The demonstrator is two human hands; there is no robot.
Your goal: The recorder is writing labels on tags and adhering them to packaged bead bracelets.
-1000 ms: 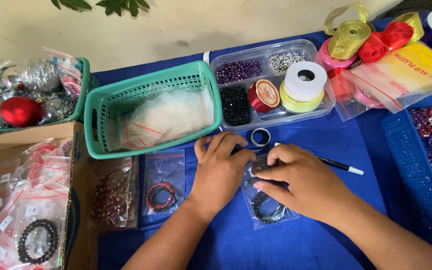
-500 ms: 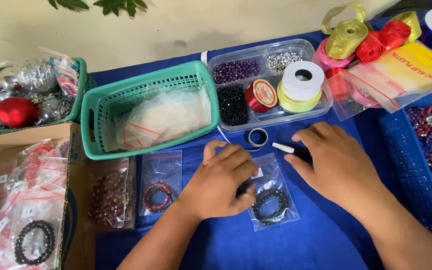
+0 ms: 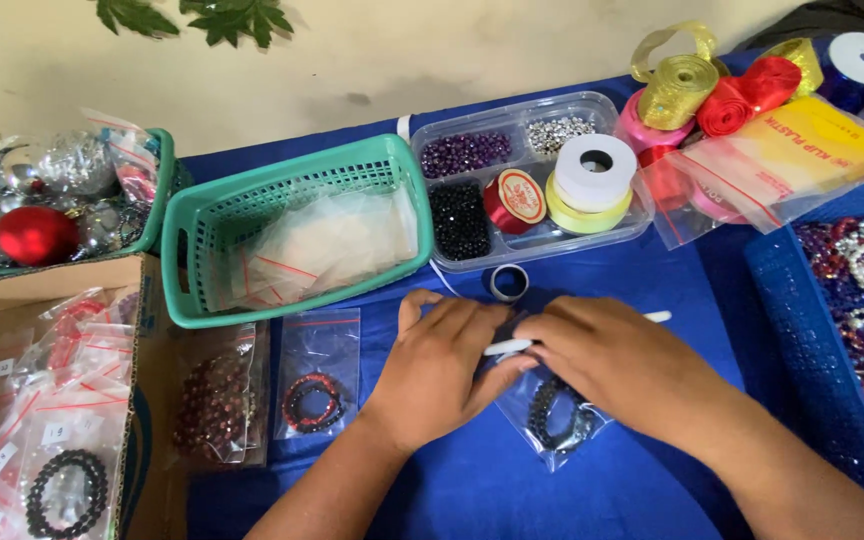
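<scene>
Blue cloth (image 3: 572, 270) covers the table in the head view, and both hands work at its middle. The left hand (image 3: 442, 375) lies palm down with fingers extended, pressing on a small clear zip bag (image 3: 552, 425) that holds a dark bead bracelet (image 3: 550, 415). The right hand (image 3: 612, 365) rests over the same bag, its fingers curled around a white pen (image 3: 507, 346) that lies across the bag's top edge. Just beyond the hands sits a small roll of tape (image 3: 509, 282). A teal basket (image 3: 282, 190) holding empty clear bags stands to the left, with a clear bead organiser (image 3: 472, 215) beside it. Two further bagged bracelets (image 3: 314, 400) lie left of the left hand, near a cardboard box (image 3: 142, 300).
</scene>
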